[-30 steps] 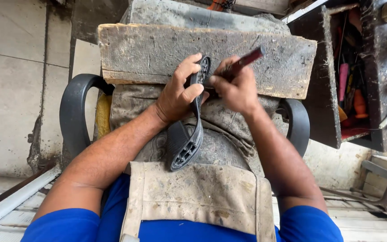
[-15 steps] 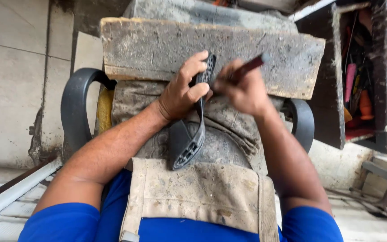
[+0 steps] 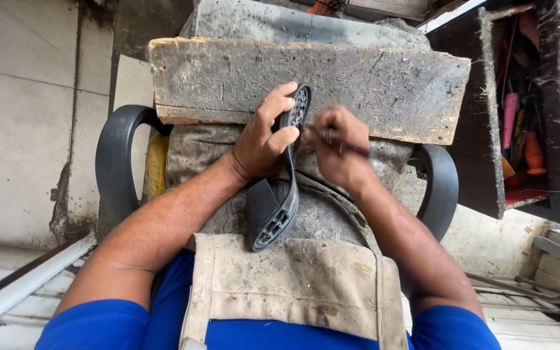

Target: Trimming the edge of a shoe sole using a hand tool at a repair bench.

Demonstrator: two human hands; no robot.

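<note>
A black rubber shoe sole (image 3: 279, 194) with a ribbed tread is held on edge over the lap, its upper end leaning against a worn, dirty wooden plank (image 3: 384, 81) and its lower end resting on a stained beige canvas apron (image 3: 293, 285). The left hand (image 3: 264, 139) is closed around the upper part of the sole, the thumb pressed on the right edge and the fingers curled over the top, so that the sole runs down and out below the palm. The right hand (image 3: 338, 146) is clenched just beside the sole, on its right, and a thin dark tool (image 3: 341, 139) with a reddish handle is gripped in it; the tip is brought against the edge of the sole near the left thumb. The plank is laid across the knees, between the black plastic chair arms (image 3: 115, 162). A dark wooden box (image 3: 487, 129) with coloured tool handles inside is seen to the right, well apart from the hands
</note>
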